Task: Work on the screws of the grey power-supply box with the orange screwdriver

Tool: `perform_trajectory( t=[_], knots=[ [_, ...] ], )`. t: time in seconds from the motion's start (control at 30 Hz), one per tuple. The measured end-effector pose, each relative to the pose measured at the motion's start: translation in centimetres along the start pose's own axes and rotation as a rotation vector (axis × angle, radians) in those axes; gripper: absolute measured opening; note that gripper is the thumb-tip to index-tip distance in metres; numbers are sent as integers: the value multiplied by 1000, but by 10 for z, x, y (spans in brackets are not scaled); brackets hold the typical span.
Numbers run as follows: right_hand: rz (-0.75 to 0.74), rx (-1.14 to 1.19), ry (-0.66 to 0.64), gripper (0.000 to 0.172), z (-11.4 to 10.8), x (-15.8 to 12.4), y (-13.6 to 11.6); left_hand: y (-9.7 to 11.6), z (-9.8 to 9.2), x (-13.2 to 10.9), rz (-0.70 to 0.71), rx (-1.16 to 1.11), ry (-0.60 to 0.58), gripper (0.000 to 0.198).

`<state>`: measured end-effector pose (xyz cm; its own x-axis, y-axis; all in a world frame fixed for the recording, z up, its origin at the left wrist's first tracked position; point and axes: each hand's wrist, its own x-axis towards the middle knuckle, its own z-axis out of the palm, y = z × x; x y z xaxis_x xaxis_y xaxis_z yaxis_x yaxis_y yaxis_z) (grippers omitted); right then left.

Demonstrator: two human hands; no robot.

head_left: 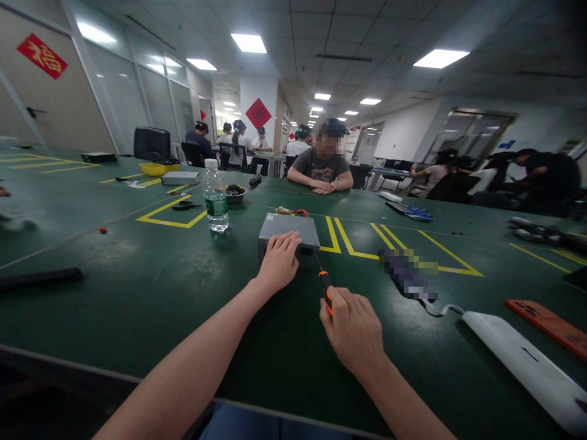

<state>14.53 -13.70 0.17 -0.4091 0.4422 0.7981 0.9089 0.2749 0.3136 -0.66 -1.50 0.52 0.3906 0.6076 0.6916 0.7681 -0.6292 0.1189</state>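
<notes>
A grey metal box [288, 227] with colored wires at its back edge sits on the green table [183, 318]. My left hand [279, 260] rests on the box's top and near side, its fingers stretched over the front edge. In my right hand [355, 324] is a screwdriver [325, 286] with a black and orange handle, gripped between thumb and fingers. Its thin shaft points up and away, and the tip is at the box's near right corner; whether it touches a screw cannot be made out.
A water bottle [215, 198] stands left of the box, near a metal bowl [235, 194]. To the right lie a blurred dark object [406, 272], a white device [523, 357] and an orange phone [550, 324]. Across the table sits a person [321, 165].
</notes>
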Motion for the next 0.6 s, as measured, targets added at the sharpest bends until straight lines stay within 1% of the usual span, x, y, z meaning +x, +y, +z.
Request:
perform_trajectory(
  t=[0.07, 0.13, 0.3, 0.4, 0.5, 0.6],
  knots=[
    [4, -17, 37, 14, 0, 2, 0, 0, 0, 0, -4, 2, 0, 38],
    [29, -22, 51, 16, -1, 4, 2, 0, 0, 0, -4, 3, -3, 38],
    [75, 53, -12, 21, 1, 1, 7, 0, 0, 0, -2, -1, -9, 38],
    [46, 149, -10, 23, 5, -2, 8, 0, -1, 0, -2, -5, -13, 38],
    [-11, 200, -44, 25, 7, -1, 7, 1, -1, 0, -2, -7, -12, 39],
    [12, 218, -57, 23, 6, 1, 7, 1, -1, 0, -3, -8, -7, 39]
  ],
)
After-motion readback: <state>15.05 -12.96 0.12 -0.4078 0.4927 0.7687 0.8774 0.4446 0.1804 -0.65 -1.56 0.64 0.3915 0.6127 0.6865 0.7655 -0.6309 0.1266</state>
